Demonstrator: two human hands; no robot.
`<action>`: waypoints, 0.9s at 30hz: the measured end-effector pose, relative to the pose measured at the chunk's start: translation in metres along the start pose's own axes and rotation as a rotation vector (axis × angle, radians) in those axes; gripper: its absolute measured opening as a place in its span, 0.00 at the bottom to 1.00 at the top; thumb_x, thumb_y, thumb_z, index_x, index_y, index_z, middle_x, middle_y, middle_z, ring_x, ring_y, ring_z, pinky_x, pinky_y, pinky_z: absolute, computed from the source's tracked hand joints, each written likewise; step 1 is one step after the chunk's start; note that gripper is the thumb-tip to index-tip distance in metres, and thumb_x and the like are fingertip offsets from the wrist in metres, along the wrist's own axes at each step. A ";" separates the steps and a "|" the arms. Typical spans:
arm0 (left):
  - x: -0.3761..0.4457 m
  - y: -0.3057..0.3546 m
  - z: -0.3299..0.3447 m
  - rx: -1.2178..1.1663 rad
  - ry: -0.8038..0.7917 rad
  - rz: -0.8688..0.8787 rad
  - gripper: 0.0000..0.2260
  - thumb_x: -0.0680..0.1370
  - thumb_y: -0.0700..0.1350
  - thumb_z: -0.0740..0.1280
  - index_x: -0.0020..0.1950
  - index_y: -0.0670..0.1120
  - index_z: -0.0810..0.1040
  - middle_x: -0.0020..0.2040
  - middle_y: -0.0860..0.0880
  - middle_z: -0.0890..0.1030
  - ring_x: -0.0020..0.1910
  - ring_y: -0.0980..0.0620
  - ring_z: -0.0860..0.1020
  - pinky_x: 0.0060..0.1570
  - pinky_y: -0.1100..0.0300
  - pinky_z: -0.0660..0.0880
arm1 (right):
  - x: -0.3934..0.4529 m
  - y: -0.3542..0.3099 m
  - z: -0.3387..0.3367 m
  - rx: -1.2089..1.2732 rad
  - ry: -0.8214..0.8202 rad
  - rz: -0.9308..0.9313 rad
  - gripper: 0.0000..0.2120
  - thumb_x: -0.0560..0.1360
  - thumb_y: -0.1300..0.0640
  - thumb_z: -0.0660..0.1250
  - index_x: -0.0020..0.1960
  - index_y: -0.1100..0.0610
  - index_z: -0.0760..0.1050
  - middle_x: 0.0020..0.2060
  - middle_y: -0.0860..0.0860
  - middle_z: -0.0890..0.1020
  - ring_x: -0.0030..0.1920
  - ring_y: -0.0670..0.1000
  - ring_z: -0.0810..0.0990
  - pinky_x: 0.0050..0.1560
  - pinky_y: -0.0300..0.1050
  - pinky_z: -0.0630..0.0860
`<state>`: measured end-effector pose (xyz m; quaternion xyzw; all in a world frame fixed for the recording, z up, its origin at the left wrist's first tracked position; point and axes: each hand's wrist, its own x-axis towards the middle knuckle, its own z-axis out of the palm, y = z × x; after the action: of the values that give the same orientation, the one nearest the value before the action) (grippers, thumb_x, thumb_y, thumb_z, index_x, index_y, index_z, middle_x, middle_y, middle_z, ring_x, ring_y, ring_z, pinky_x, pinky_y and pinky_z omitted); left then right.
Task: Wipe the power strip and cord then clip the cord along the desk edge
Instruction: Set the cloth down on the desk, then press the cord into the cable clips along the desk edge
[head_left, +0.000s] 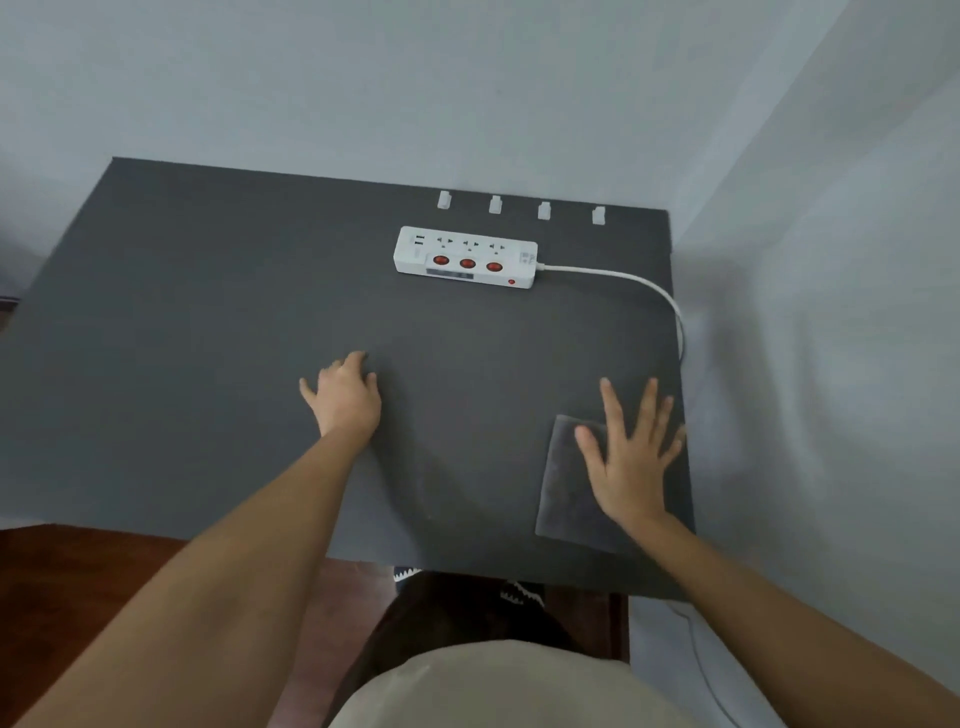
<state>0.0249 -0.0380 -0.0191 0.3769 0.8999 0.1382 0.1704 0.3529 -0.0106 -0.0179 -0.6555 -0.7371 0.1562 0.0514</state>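
Observation:
A white power strip (465, 256) with three red switches lies flat near the far edge of the dark grey desk (208, 322). Its white cord (644, 286) curves right and drops over the desk's right edge. Several small white cord clips (494, 204) stand in a row along the far edge, behind the strip. A folded grey cloth (563, 488) lies at the near right. My right hand (631, 457) rests flat on the cloth with fingers spread. My left hand (345, 395) lies palm down on the bare desk, fingers apart, holding nothing.
Pale walls close in behind the desk and along its right side. The cord continues down the floor at the right wall (696, 654). A red-brown floor (78, 561) shows below the near edge, with my legs and slippers (519, 592) there.

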 end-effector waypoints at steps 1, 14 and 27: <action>0.007 0.012 -0.001 -0.020 0.034 0.057 0.11 0.79 0.45 0.61 0.59 0.47 0.78 0.54 0.43 0.83 0.57 0.41 0.78 0.73 0.40 0.51 | 0.019 -0.001 -0.008 0.010 0.055 0.003 0.30 0.75 0.36 0.47 0.75 0.42 0.48 0.77 0.61 0.48 0.76 0.65 0.46 0.70 0.69 0.45; 0.119 0.206 0.052 0.228 -0.327 0.785 0.25 0.79 0.45 0.61 0.75 0.49 0.58 0.79 0.44 0.53 0.78 0.43 0.49 0.74 0.38 0.50 | 0.235 0.016 -0.036 -0.204 -0.151 0.136 0.22 0.78 0.54 0.58 0.71 0.50 0.60 0.67 0.64 0.68 0.67 0.67 0.64 0.65 0.65 0.64; 0.193 0.180 0.058 0.291 -0.250 0.939 0.17 0.79 0.43 0.58 0.68 0.46 0.69 0.62 0.45 0.76 0.63 0.42 0.72 0.74 0.40 0.46 | 0.286 -0.073 -0.017 0.031 -0.165 -0.148 0.06 0.74 0.61 0.66 0.49 0.60 0.81 0.43 0.59 0.85 0.45 0.60 0.82 0.50 0.47 0.73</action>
<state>0.0354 0.2310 -0.0422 0.7742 0.6162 0.0270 0.1419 0.2494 0.2663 -0.0172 -0.5833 -0.7827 0.2168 0.0120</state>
